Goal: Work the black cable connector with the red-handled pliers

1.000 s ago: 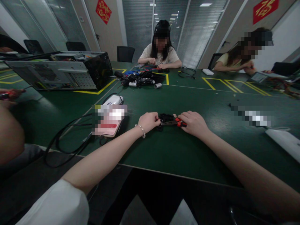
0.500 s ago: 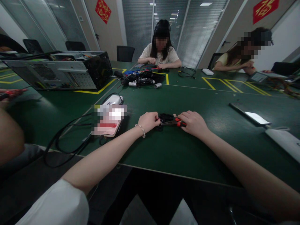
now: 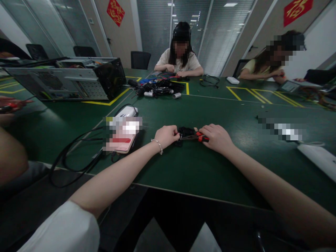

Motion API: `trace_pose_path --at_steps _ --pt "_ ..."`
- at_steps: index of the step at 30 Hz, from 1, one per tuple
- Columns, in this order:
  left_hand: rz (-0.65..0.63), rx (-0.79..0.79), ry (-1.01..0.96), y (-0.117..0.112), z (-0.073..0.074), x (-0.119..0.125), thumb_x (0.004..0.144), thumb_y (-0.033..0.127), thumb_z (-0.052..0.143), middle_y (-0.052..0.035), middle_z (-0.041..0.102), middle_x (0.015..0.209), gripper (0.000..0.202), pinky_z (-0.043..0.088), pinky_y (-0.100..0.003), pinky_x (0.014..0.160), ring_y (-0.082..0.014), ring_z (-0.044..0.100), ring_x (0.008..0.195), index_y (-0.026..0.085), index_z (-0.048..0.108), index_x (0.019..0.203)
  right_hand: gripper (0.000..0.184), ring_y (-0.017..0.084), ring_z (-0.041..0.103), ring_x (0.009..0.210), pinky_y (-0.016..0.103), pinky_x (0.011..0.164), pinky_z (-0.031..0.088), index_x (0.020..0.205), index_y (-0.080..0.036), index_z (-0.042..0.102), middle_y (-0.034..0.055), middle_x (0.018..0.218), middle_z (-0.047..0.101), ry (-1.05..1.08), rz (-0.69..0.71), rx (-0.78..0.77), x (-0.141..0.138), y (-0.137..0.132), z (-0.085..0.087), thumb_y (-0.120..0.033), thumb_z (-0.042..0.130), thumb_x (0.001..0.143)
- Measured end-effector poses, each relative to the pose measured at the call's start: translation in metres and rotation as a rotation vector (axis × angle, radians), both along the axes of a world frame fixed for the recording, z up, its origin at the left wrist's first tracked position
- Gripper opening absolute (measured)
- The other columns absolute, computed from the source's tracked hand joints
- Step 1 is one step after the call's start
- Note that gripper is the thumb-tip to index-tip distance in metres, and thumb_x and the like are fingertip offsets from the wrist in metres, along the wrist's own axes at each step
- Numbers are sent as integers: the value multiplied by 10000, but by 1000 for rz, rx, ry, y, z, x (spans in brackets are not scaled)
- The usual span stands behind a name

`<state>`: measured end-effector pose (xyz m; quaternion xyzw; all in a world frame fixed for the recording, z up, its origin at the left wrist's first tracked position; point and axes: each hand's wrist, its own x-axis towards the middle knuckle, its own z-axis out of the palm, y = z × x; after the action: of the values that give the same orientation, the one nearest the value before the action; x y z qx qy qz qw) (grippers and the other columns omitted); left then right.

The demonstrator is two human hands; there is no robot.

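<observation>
My right hand (image 3: 216, 136) is closed around the red and black handles of a pair of pliers (image 3: 201, 136), whose narrow metal jaws point left. At the tip of the jaws, my left hand (image 3: 166, 134) pinches a small dark piece, too small to name. A black bundle (image 3: 186, 131), perhaps cable, lies on the table just behind the pliers, between both hands. The fingertips of my left hand partly hide what they grip.
Left of my hands lie a pink phone (image 3: 122, 140), a white device (image 3: 127, 112) and looped black cable (image 3: 63, 157). An opened computer case (image 3: 78, 78) stands farther left. Dark parts (image 3: 157, 87) lie ahead. Two people (image 3: 181, 63) sit opposite; a gloved-looking or blurred neighbouring hand (image 3: 10, 105) holds a red-handled tool.
My hands and the pliers stay almost in place. At the left, the neighbour's hand with the red tool has shifted slightly to the right.
</observation>
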<state>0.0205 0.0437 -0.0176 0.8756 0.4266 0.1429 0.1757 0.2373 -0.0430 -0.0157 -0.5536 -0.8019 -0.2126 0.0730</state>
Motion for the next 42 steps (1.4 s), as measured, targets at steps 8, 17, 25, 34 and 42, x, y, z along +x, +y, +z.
trace_pose_path --at_steps 8,17,25,34,42 --pt "1 2 1 1 -1 0 751 364 514 15 612 664 174 312 -221 480 -122 539 600 205 584 736 246 210 485 773 316 645 343 919 -138 599 99 884 614 -10 -11 4 1 1 -1 -235 511 711" --pt "-7 -4 -9 0 0 0 753 350 509 21 605 644 166 297 -222 474 -114 534 586 199 571 724 285 216 495 781 321 637 350 960 -140 599 107 908 617 -8 11 6 3 2 -2 -242 515 708" --pt "7 -14 4 -1 1 1 756 345 515 18 609 654 160 317 -218 484 -115 539 592 202 580 727 297 215 496 788 319 641 359 986 -135 589 103 911 614 7 11 -2 1 1 -1 -229 512 715" --pt "-5 -3 -12 0 0 0 753 354 514 24 610 653 164 300 -219 471 -116 539 592 205 573 716 252 213 492 784 319 660 360 924 -130 594 104 905 609 -12 -9 -20 3 2 -1 -242 523 710" --pt "21 -1 22 -2 2 1 753 353 518 11 618 677 167 305 -223 484 -123 554 619 199 581 738 277 213 492 770 315 633 354 957 -137 597 103 890 613 -10 7 5 2 2 -2 -238 514 713"
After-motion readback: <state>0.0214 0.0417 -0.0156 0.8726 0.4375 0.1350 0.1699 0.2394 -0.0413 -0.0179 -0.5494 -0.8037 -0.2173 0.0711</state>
